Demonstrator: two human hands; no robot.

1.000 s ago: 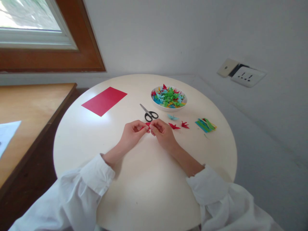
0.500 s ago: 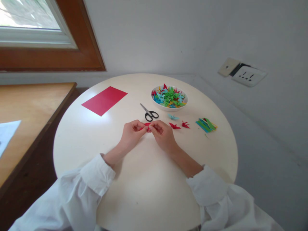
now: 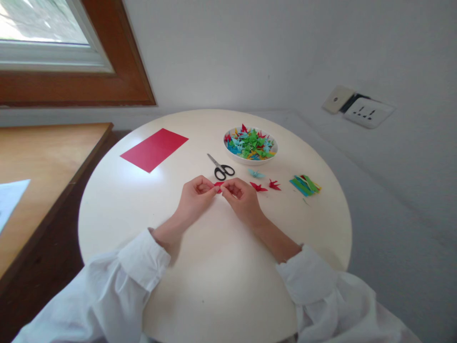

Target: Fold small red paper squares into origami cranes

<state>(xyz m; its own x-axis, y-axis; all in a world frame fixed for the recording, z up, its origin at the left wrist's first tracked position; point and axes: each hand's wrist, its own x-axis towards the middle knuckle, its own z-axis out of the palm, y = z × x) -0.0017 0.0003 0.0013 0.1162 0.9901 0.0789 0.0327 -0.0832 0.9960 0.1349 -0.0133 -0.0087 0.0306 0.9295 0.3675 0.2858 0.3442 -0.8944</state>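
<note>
A small piece of red paper (image 3: pixel 219 184) is pinched between my two hands over the middle of the table; my fingers cover most of it, so its folds cannot be made out. My left hand (image 3: pixel 197 194) grips it from the left with thumb and forefinger. From the right, my right hand (image 3: pixel 243 199) pinches it the same way. Black-handled scissors (image 3: pixel 222 169) lie just beyond my fingertips. To the right of my right hand rest two red paper cranes (image 3: pixel 258 187) and a light blue paper crane (image 3: pixel 256 174).
A white bowl (image 3: pixel 250 162) full of colourful paper cranes stands at the back of the round table (image 3: pixel 214 286). At back left lies a red paper sheet (image 3: pixel 155 150); at right, a stack of coloured paper strips (image 3: pixel 304 186). A wooden desk (image 3: pixel 53 152) adjoins on the left.
My fingers have shifted very slightly around the red paper, and less of it shows below my fingertips. Everything else stays in place.
</note>
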